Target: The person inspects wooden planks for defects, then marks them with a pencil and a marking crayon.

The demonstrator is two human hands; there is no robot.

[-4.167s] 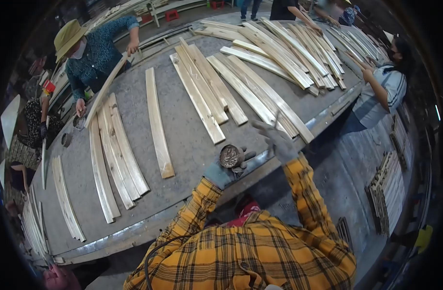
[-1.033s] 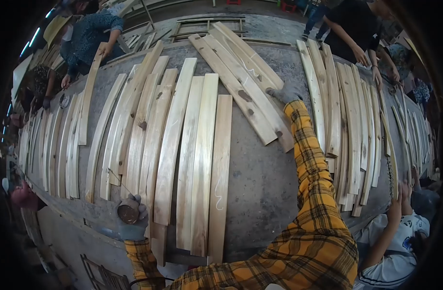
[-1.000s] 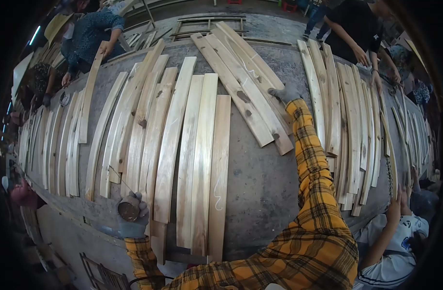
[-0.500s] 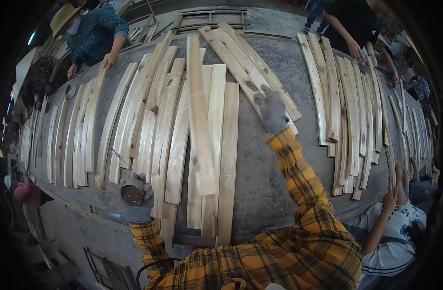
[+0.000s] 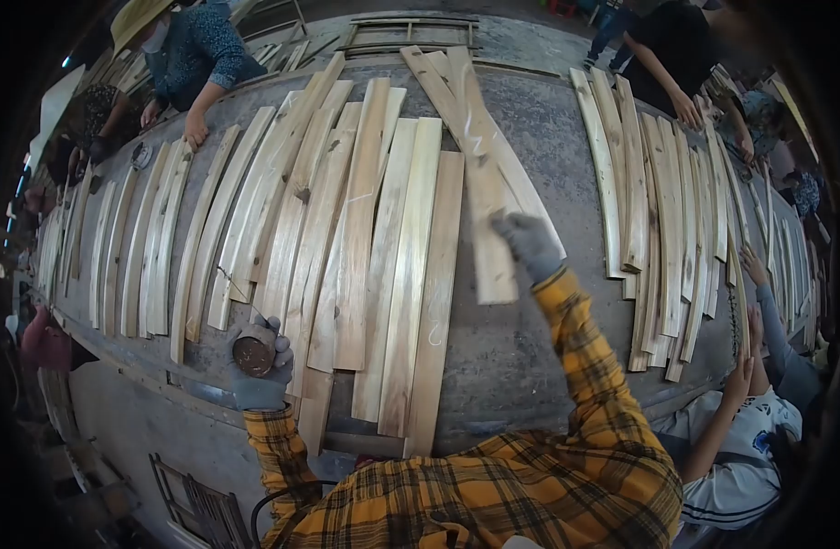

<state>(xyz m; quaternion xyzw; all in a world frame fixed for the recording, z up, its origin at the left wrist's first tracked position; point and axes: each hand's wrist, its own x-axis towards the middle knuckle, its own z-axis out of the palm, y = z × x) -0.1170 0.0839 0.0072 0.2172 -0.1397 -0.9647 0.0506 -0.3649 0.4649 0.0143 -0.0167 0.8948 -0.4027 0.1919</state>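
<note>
My gloved left hand (image 5: pixel 271 373) is closed around a small round tin (image 5: pixel 254 355) with a rusty brown top. A thin wire-like stick (image 5: pixel 234 285) points up and left from it. My gloved right hand (image 5: pixel 532 245) grips the right edge of a wooden board (image 5: pixel 482 197) near its lower end. Chalk-like white marks show on that board. Beneath it lie other boards (image 5: pixel 525 197), partly covered. To the left, a row of planks (image 5: pixel 406 274) lies side by side and partly overlapping; one plank (image 5: pixel 432 320) carries a white mark near its lower end.
More planks (image 5: pixel 662 238) lie on the right of the grey table (image 5: pixel 566 119), and others (image 5: pixel 150 247) at far left. A person in a hat (image 5: pixel 195 59) touches planks across the table. People stand or sit at the right. A wooden frame (image 5: pixel 411 35) lies beyond.
My right hand has come nearer and now grips a board, swung more upright. The plank blurred by motion before now lies still in the left row. My left hand still holds the tin.
</note>
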